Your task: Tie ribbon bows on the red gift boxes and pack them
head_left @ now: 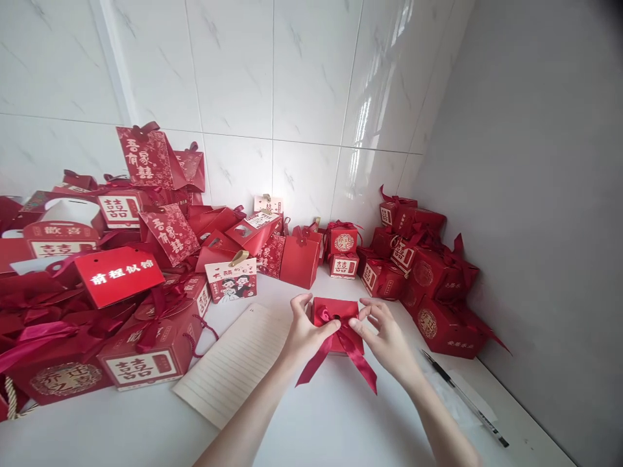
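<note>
A small red gift box (322, 306) stands on the white table in front of me. A dark red satin ribbon (351, 347) is tied in a bow on top of it, with two tails hanging toward me. My left hand (306, 332) is at the box's left side, fingers curled and thumb pressed on the bow's left part. At the right side my right hand (387, 334) has its thumb on the right part of the bow, with the fingers bent above it. The thumbs hide part of the knot.
A lined notepad (238, 363) lies left of the box, and a black pen (464, 399) with clear plastic lies to the right. Heaped red gift boxes (146, 324) fill the left side; more stacked boxes (438, 279) stand by the grey wall (545, 194) at right.
</note>
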A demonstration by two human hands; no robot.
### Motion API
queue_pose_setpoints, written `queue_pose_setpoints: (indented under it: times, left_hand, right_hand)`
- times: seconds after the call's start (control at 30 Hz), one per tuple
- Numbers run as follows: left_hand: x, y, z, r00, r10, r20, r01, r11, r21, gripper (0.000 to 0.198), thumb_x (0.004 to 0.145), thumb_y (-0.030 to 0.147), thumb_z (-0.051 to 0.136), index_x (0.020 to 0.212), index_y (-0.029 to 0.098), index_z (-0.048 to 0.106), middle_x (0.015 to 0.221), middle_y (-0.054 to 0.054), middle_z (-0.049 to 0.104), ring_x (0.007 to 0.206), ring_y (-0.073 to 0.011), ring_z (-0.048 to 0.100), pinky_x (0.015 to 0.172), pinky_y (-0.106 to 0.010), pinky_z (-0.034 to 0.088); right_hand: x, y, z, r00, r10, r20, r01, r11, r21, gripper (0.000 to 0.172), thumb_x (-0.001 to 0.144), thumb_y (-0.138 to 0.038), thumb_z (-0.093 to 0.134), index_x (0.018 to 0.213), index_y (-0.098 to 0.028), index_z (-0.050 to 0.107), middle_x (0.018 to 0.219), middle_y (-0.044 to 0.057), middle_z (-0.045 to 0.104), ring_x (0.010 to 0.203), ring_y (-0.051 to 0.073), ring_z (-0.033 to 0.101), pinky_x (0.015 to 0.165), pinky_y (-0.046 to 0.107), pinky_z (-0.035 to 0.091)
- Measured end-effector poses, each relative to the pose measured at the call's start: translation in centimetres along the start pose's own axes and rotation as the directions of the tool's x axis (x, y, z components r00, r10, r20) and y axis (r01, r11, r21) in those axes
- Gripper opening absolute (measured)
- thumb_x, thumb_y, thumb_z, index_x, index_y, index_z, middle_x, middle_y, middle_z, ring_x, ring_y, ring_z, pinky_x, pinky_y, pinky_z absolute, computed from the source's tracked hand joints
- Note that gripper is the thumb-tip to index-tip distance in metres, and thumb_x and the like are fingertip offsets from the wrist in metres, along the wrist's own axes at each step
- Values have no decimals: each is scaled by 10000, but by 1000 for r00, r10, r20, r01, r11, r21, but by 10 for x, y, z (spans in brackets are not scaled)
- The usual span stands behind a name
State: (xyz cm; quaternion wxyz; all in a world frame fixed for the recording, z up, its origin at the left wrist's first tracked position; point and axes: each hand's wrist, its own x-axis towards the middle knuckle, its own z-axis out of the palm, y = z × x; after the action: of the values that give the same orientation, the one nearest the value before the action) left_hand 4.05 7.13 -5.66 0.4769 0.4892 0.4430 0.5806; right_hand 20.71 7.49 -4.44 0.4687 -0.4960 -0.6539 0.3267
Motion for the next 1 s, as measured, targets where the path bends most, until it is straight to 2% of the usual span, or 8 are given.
queue_pose_setpoints:
  times: [0.07, 0.17, 0.27, 0.4, 0.57, 0.7, 0.77, 1.0]
  left_hand:
    - [-1, -3, 2, 999, 31, -30, -30, 999, 26, 566, 652, 295, 734, 1034, 244, 319, 1259, -86, 457, 1083, -211, 563, 884, -345, 465]
    - [-1, -5, 4, 991, 119, -54, -114, 989, 95, 436, 697, 307, 699, 963, 235, 362, 1316, -102, 408, 1178, -227, 501, 954, -370, 433]
    - [-1, -4, 1, 957, 271, -98, -246, 945, 216, 254, 746, 312, 649, 858, 226, 438, 1293, -92, 433, 1279, -249, 406, 1014, -400, 391]
    - [0, -5, -3, 891, 445, -93, -368, 826, 427, 97, 821, 315, 537, 812, 224, 503, 1108, -75, 520, 1130, -242, 511, 889, -409, 478]
    - [-2, -3, -5, 894, 440, -87, -337, 787, 518, 248, 834, 323, 515, 1061, 226, 496, 1045, -74, 517, 970, -214, 553, 749, -362, 531]
    - [-4, -2, -5, 876, 481, -44, -390, 759, 521, 84, 848, 303, 494, 858, 221, 505, 957, -46, 501, 917, -190, 556, 758, -344, 527]
    - [-4, -2, -4, 866, 498, -51, -407, 759, 508, 106, 844, 297, 496, 774, 220, 473, 932, -44, 492, 929, -194, 555, 732, -328, 530]
    - [-3, -3, -3, 883, 461, -93, -365, 796, 483, 120, 851, 294, 475, 755, 223, 457, 935, -42, 498, 926, -184, 571, 712, -299, 535]
  right_hand:
    - [0, 0, 11, 999, -13, -47, 16, 998, 56, 401, 716, -608, 597, 653, -217, 537, 1137, 102, 529, 1247, 279, 397, 1005, 405, 359]
    - [0, 0, 17, 997, 1, -74, 10, 988, 152, 413, 710, -608, 611, 631, -213, 521, 1081, 107, 570, 1179, 296, 477, 981, 415, 377]
    - [1, 1, 17, 997, 38, -67, -21, 970, 243, 448, 674, -634, 635, 640, -203, 518, 1112, 120, 580, 1109, 310, 541, 912, 414, 428]
    - [2, 1, 17, 996, 71, -46, -52, 943, 329, 466, 648, -635, 666, 659, -195, 510, 1180, 131, 562, 1018, 292, 599, 839, 393, 464]
    - [2, 1, 17, 998, 61, -34, -43, 923, 382, 452, 651, -613, 682, 660, -196, 507, 1169, 117, 562, 1042, 271, 586, 886, 373, 438]
    - [2, 1, 16, 998, 60, -29, -44, 918, 395, 442, 653, -598, 692, 659, -196, 509, 1159, 115, 556, 1045, 276, 574, 903, 394, 418]
    - [3, 1, 15, 998, 61, -24, -46, 915, 402, 443, 648, -596, 699, 654, -194, 512, 1164, 115, 550, 1047, 279, 570, 913, 400, 409]
    - [6, 4, 12, 998, 68, 9, -65, 891, 449, 430, 645, -571, 722, 646, -187, 527, 1212, 120, 535, 1075, 281, 566, 939, 397, 397]
